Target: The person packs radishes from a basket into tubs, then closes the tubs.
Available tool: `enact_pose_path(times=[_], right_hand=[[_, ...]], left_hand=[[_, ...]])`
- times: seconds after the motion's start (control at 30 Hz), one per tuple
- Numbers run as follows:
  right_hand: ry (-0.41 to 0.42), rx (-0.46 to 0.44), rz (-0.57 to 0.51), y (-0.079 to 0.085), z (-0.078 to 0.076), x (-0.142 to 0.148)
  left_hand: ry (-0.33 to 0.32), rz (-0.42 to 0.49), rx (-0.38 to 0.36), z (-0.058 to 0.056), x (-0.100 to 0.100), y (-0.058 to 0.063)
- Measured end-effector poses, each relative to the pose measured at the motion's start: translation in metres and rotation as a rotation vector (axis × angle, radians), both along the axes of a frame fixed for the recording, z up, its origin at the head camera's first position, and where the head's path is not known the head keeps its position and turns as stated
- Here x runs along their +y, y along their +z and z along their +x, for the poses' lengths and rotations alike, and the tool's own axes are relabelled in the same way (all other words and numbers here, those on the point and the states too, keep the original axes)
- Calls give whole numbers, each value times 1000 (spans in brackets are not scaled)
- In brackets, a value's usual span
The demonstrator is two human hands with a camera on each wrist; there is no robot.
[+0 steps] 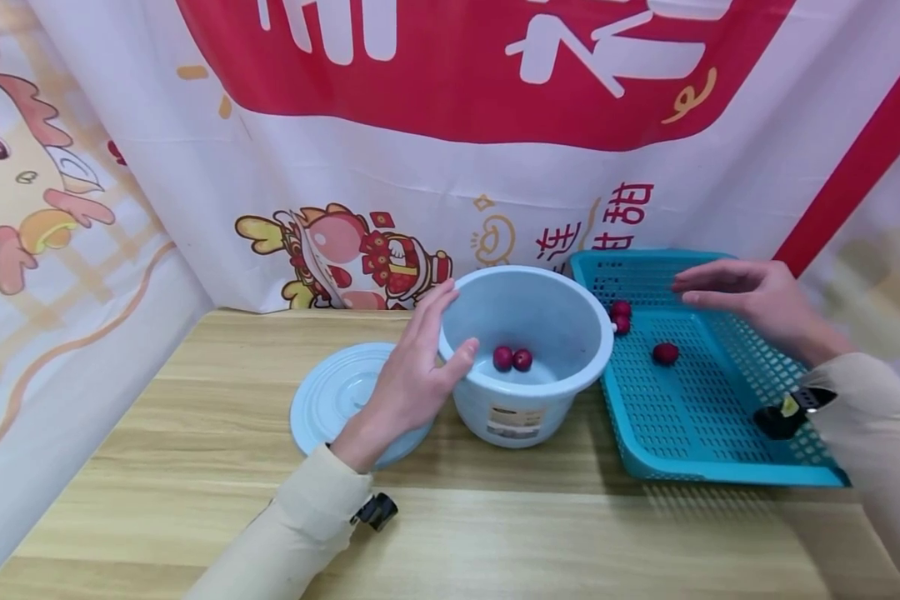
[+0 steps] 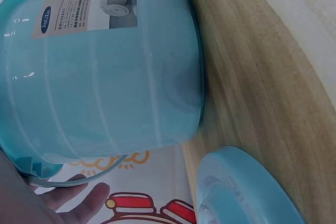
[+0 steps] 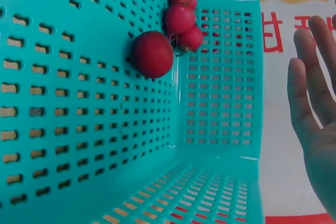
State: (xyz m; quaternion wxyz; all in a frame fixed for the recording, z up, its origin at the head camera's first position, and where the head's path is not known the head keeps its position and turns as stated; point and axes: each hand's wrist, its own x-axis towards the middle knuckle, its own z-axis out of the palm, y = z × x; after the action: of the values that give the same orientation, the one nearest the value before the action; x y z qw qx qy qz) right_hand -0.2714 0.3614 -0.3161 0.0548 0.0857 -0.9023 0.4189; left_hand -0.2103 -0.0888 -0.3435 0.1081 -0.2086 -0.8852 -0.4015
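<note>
A light blue bucket stands upright with two small round red radishes lying on its floor. My left hand is at the bucket's left rim, fingers extended along the outside and the thumb over the edge. In the left wrist view, its fingers are beside the bucket's thin handle. My right hand hovers over the back right of a teal perforated basket, fingers extended, holding nothing. Inside the basket, one radish lies apart from a cluster of radishes near its wall.
A round light blue lid lies on the wooden table left of the bucket, partly behind my left forearm. The basket stands right beside the bucket. A printed white cloth hangs along the table's back edge.
</note>
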Motion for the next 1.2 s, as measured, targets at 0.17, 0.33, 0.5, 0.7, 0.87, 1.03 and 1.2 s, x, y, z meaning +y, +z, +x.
enact_pose_path(times=[0.17,0.33,0.5,0.7,0.87,1.03,1.2], right_hand=[[-20,-51,25,-2,1,9],[-29,-64,21,-4,-1,10],[-22,-125,23,-8,-3,13],[9,-233,53,-19,-13,13],[42,-287,100,-29,-19,14],[56,-327,136,-37,-22,17],[87,-361,159,-42,-23,18]], left_hand=[[3,9,-4,0,3,-1],[1,14,-8,0,2,-1],[-4,12,-10,-1,3,-1],[3,14,-1,-2,2,-2],[-2,16,0,-2,1,-2],[-1,18,-6,-2,1,-2],[0,14,-12,-3,1,-2]])
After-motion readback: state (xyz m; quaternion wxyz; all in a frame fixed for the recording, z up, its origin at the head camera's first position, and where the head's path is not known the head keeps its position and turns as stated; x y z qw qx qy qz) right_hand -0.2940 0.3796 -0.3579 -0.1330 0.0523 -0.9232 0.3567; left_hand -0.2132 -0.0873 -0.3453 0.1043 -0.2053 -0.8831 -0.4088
